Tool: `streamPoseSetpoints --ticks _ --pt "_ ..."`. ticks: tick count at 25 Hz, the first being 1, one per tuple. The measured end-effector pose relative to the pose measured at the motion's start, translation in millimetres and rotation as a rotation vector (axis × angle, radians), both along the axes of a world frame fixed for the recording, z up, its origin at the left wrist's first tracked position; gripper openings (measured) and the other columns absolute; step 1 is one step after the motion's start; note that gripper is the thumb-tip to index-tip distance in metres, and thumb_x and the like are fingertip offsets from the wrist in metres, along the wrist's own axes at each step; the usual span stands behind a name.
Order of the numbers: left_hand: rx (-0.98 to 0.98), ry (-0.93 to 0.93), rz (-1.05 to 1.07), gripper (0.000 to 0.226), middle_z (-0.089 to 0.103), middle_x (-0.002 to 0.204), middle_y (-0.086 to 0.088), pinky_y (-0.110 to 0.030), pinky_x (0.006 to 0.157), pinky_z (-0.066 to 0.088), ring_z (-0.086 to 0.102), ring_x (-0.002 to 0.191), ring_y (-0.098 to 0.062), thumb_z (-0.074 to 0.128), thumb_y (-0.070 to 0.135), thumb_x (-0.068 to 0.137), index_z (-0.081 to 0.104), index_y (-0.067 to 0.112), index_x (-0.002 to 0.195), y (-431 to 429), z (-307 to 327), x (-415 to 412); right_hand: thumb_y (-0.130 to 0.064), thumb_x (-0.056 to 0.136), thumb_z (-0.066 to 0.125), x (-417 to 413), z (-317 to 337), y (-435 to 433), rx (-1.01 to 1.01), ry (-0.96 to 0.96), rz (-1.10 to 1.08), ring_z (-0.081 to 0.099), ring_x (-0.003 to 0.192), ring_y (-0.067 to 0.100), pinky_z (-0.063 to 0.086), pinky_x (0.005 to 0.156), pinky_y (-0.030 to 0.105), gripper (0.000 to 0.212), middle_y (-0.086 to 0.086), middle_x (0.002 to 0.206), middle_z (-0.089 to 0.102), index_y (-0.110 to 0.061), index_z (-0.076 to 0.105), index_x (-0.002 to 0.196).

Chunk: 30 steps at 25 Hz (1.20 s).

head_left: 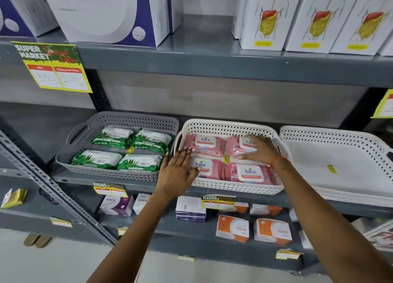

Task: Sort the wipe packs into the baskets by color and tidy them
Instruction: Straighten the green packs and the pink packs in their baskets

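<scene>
On the middle shelf a grey basket (85,133) holds several green wipe packs (111,138) laid in two rows. Beside it a cream basket (229,126) holds several pink wipe packs (248,173) labelled kara. My left hand (177,174) lies flat, fingers spread, on the front-left pink pack and the basket's left edge. My right hand (258,149) rests palm down on the back-right pink pack, fingers curled over it. A white basket (331,138) at the right has nothing in it but a small yellow sticker.
Large boxes (268,16) fill the shelf above. Small medicine cartons (232,227) stand on the shelf below. Yellow price tags (53,67) hang from the shelf edges. A slotted steel upright (49,189) slants at the left. Pale floor lies below.
</scene>
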<state>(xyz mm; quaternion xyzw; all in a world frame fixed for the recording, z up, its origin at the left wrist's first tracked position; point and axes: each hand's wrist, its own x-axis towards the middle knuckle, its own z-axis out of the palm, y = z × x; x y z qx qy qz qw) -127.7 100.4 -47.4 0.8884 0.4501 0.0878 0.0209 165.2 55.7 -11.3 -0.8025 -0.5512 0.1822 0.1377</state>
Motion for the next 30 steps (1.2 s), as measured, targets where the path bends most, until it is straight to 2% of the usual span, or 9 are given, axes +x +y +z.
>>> streamPoseSetpoints --ticks 6,10,13,15,18,22,28,30 --pt "-0.007 0.012 -0.002 0.086 0.017 0.157 0.001 -0.037 0.113 -0.009 0.007 0.144 -0.012 -0.003 0.064 0.079 0.017 0.017 0.148 -1.5 1.9 0.4 -0.032 0.084 0.067 8.9 -15.1 7.0 -0.077 -0.066 0.08 0.017 0.143 0.031 0.019 0.119 0.043 0.082 0.008 0.158 0.02 -0.023 0.02 0.149" --pt "-0.064 0.058 0.039 0.082 0.007 0.159 0.0 -0.042 0.114 -0.011 -0.002 0.145 -0.014 0.005 0.067 0.084 0.01 0.017 0.149 -3.5 11.0 4.1 -0.042 0.083 0.064 9.1 -9.3 8.5 -0.155 -0.153 0.099 0.004 0.148 0.029 0.01 0.121 0.05 0.089 0.006 0.161 0.004 -0.024 0.008 0.15" --pt "-0.099 0.108 0.006 0.067 -0.009 0.158 0.002 -0.047 0.113 -0.013 -0.014 0.143 -0.017 0.017 0.057 0.094 0.0 0.021 0.149 7.0 21.0 33.5 -0.049 0.086 0.055 -15.1 -9.5 5.8 -0.063 -0.184 0.044 -0.009 0.148 0.027 0.0 0.12 0.052 0.09 0.007 0.161 -0.01 -0.022 -0.002 0.151" --pt "-0.118 0.12 -0.069 0.061 -0.013 0.157 0.002 -0.048 0.113 -0.012 -0.015 0.143 -0.02 0.017 0.05 0.097 -0.003 0.024 0.148 21.1 25.7 63.3 -0.053 0.092 0.04 -34.3 -16.3 1.0 -0.037 -0.239 0.034 -0.011 0.147 0.03 -0.002 0.119 0.051 0.08 0.009 0.16 -0.013 -0.021 -0.004 0.15" --pt "-0.229 0.203 -0.096 0.059 -0.016 0.157 -0.002 -0.05 0.113 -0.011 -0.014 0.143 -0.026 0.014 0.047 0.098 -0.006 0.024 0.148 47.0 21.5 89.4 -0.054 0.095 0.026 -45.9 -28.6 0.6 -0.129 -0.259 0.006 -0.017 0.145 0.035 -0.004 0.118 0.054 0.07 0.011 0.158 -0.018 -0.025 -0.008 0.149" --pt "-0.312 0.279 -0.019 0.065 -0.024 0.153 -0.005 -0.06 0.113 -0.004 -0.017 0.14 -0.034 0.012 0.056 0.095 -0.013 0.025 0.146 48.6 2.4 96.7 -0.052 0.096 0.021 -48.2 -38.6 3.9 -0.176 -0.289 -0.023 -0.019 0.144 0.037 -0.007 0.117 0.055 0.066 0.01 0.158 -0.021 -0.027 -0.012 0.148" --pt "-0.355 0.244 0.016 0.065 -0.024 0.154 -0.006 -0.054 0.114 -0.006 -0.016 0.141 -0.034 0.014 0.056 0.096 -0.014 0.027 0.146 40.3 14.1 97.8 -0.053 0.097 0.018 -47.5 -27.9 4.4 -0.259 -0.323 -0.015 -0.016 0.145 0.035 -0.006 0.118 0.055 0.065 0.01 0.159 -0.018 -0.027 -0.01 0.149" --pt "-0.301 0.176 0.013 0.063 -0.021 0.155 -0.004 -0.051 0.115 -0.006 -0.015 0.142 -0.031 0.017 0.051 0.097 -0.013 0.026 0.146 44.2 19.1 83.7 -0.048 0.098 0.019 -69.1 -14.1 14.5 -0.159 -0.29 -0.066 -0.013 0.146 0.032 -0.005 0.119 0.053 0.06 0.008 0.16 -0.015 -0.026 -0.004 0.15"
